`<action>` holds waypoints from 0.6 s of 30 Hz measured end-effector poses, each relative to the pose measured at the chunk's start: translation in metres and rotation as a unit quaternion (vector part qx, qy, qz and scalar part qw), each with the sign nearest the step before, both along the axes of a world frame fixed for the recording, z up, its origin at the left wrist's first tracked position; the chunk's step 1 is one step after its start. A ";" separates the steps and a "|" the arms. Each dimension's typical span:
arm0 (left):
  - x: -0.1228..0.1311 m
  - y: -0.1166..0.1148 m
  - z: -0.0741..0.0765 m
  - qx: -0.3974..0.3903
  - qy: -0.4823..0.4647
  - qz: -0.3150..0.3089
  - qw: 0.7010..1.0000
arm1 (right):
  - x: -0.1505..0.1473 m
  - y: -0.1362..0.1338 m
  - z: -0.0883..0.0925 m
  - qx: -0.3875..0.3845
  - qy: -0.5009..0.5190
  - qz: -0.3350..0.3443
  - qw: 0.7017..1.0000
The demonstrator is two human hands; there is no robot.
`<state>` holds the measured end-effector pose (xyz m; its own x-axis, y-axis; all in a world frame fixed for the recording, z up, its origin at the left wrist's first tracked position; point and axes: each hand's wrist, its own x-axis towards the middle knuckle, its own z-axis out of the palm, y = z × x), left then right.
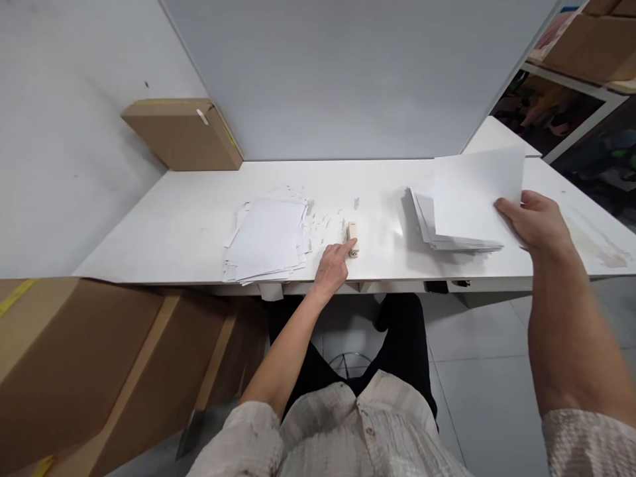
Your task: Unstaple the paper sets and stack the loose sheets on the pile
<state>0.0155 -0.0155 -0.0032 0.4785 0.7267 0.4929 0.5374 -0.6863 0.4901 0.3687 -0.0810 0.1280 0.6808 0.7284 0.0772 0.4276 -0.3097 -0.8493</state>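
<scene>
A small beige stapler point(352, 237) lies on the white table near its front edge. My left hand point(332, 268) reaches to it with the index finger stretched out onto its top; the other fingers are partly curled and grip nothing visible. To the left of that hand is a loose, uneven stack of white paper point(271, 232). My right hand point(534, 218) pinches the right edge of a white sheet of paper point(477, 189), thumb on top and fingers behind. This sheet is raised and tilted over a second paper stack point(422, 212), hiding most of it.
Marks and specks dot the white table point(199, 222) around the stapler. A cardboard box point(183, 132) stands at the back left against a grey panel point(338, 79). Large cartons point(74, 351) sit below the table at left. Shelves with boxes point(591, 50) are at far right.
</scene>
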 end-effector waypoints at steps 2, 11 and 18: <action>0.001 0.000 -0.001 -0.002 -0.010 0.009 1.000 | 0.013 0.019 -0.003 -0.068 -0.030 -0.005 0.997; -0.029 -0.008 0.001 0.080 -0.107 0.085 0.987 | -0.035 -0.014 -0.040 -0.063 -0.251 0.077 0.963; -0.130 0.002 0.014 -0.001 0.088 0.280 0.956 | -0.155 -0.079 -0.118 -0.013 -0.108 0.230 0.967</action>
